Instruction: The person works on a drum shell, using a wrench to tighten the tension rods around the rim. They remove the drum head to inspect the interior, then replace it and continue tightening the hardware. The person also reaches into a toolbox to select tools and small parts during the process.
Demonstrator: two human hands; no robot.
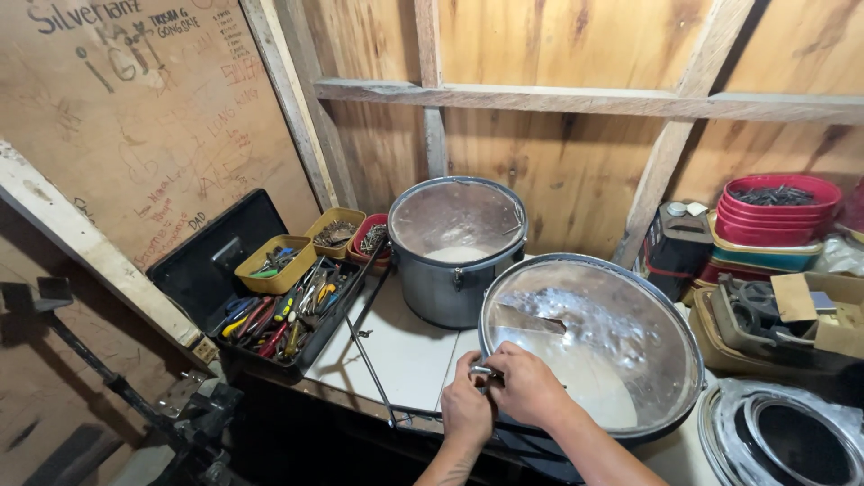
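Both hands, left hand (465, 407) and right hand (526, 387), pinch a small metal fitting (483, 371) at the near drum (621, 297) rim; the fitting is mostly hidden.

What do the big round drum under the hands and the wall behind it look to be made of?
Big round drum: shiny metal hoop, by its bright gleam; its head looks like clear glossy plastic film, showing reflections. Wall: bare plywood on unpainted timber framing, with visible grain and knots.
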